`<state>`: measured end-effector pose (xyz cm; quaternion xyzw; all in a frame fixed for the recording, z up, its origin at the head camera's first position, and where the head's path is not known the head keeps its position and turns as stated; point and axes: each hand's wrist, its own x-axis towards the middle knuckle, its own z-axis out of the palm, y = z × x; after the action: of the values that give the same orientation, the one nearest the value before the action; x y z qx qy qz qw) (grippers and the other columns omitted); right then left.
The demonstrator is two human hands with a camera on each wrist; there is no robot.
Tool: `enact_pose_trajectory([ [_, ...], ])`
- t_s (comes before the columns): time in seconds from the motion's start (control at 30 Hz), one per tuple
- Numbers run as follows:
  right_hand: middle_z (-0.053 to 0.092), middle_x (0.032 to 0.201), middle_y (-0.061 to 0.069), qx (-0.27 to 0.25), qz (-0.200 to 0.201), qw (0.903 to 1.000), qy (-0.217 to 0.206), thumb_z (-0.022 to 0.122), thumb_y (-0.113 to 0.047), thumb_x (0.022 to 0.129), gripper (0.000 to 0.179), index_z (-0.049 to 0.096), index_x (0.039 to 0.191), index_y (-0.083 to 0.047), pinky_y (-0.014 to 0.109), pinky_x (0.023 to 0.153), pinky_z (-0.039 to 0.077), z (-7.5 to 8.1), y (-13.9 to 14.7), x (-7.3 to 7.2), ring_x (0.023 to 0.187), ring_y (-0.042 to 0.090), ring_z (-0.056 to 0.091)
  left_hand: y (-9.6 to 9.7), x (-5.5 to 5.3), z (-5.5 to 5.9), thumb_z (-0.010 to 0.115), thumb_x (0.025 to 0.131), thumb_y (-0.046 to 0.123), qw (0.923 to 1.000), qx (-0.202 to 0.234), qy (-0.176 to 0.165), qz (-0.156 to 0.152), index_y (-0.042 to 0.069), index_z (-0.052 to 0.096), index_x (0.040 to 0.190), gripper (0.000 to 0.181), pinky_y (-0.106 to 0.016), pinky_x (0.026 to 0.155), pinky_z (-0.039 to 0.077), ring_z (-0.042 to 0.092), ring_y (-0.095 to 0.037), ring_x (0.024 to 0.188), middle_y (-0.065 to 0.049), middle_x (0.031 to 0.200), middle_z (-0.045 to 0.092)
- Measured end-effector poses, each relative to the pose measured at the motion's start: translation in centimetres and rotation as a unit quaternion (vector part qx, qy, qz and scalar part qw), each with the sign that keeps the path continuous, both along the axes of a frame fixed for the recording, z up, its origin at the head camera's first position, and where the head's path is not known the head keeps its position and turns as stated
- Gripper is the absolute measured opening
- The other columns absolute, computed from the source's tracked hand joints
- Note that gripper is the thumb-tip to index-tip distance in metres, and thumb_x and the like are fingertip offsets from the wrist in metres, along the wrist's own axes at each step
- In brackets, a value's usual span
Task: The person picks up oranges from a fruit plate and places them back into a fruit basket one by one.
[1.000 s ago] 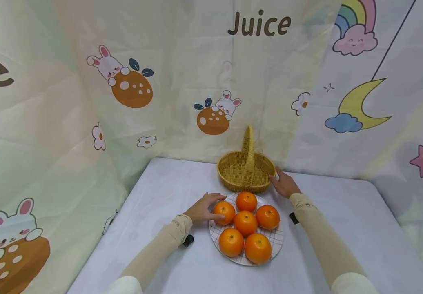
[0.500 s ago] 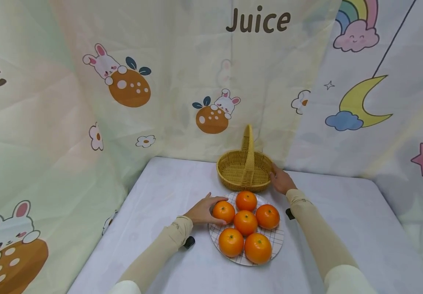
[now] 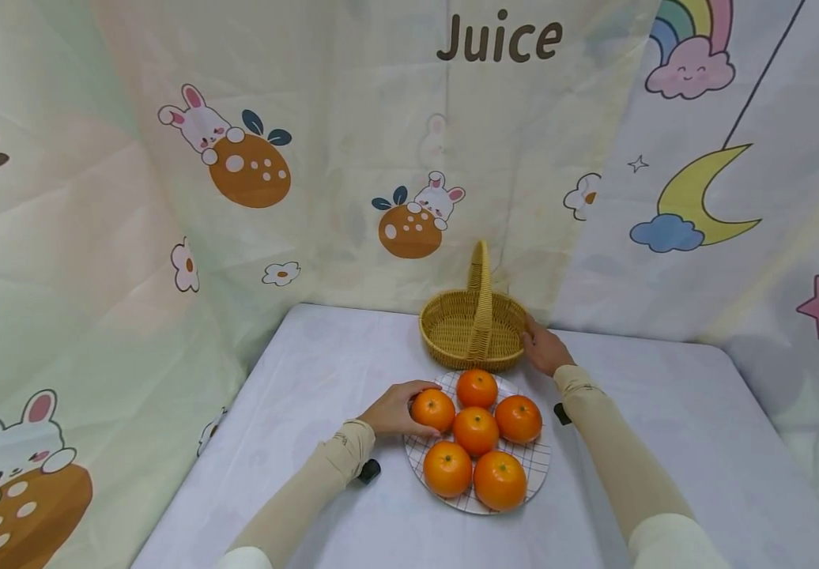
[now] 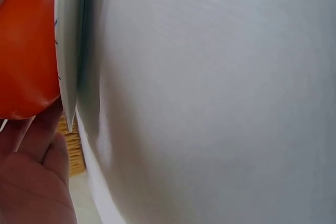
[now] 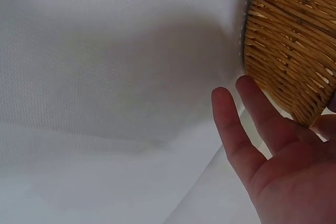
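Left hand (image 3: 394, 411), fingers curled round the leftmost orange (image 3: 433, 412) on the plate (image 3: 538, 468); the basket (image 3: 447, 324), long axis crosswise, lies just beyond, its right end held by the right hand (image 3: 548, 351).

head view bright; wrist views softly shadowed

The oranges (image 3: 476, 431) have smooth, glossy skins that catch small highlights, while the basket (image 5: 291, 40) is rough, ridged wickerwork of thin woven strands with a slight sheen. The plate (image 3: 538, 468) looks hard and smooth, whether ceramic or plastic cannot be told. The table covering (image 3: 360, 348) is matt, finely woven cloth; the backdrop (image 3: 352, 142) looks like creased, matt fabric, and the sleeves (image 3: 616, 442) are soft, dull cloth.
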<state>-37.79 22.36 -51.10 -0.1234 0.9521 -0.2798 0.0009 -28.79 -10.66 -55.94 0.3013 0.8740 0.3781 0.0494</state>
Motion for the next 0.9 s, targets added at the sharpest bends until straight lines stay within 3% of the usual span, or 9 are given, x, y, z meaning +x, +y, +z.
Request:
enact_pose_trajectory([
  [0.3, 0.023, 0.138, 0.022, 0.028, -0.002, 0.9995, -0.015, 0.019, -0.034, 0.095, 0.056, 0.008, 0.139, -0.002, 0.049, 0.099, 0.022, -0.5, 0.1, -0.6, 0.122, 0.038, 0.026, -0.7, 0.1, 0.7, 0.073, 0.054, 0.057, 0.9989, 0.012, -0.036, 0.027, 0.027, 0.045, 0.125, 0.081, -0.033, 0.088, 0.040, 0.046, -0.003, 0.103, 0.019, 0.119, 0.045],
  [0.63, 0.022, 0.138, 0.023, 0.032, 0.000, 0.9995, -0.007, 0.016, -0.035, 0.094, 0.057, 0.006, 0.139, -0.001, 0.049, 0.099, 0.021, -0.7, 0.3, -0.5, 0.122, 0.039, 0.025, -2.9, 0.0, 2.0, 0.074, 0.055, 0.054, 0.9969, 0.040, -0.045, 0.052, 0.021, 0.047, 0.125, 0.082, -0.029, 0.087, 0.041, 0.047, -0.003, 0.102, 0.019, 0.118, 0.045],
  [0.9, 0.020, 0.139, 0.023, 0.029, -0.004, 0.9995, -0.014, 0.016, -0.031, 0.095, 0.055, 0.006, 0.139, -0.001, 0.049, 0.100, 0.020, -0.4, 0.0, -0.5, 0.123, 0.039, 0.024, -4.2, -0.9, 2.7, 0.076, 0.054, 0.050, 0.9948, 0.063, -0.031, 0.073, 0.036, 0.047, 0.119, 0.072, -0.027, 0.086, 0.042, 0.047, -0.003, 0.102, 0.019, 0.117, 0.046],
])
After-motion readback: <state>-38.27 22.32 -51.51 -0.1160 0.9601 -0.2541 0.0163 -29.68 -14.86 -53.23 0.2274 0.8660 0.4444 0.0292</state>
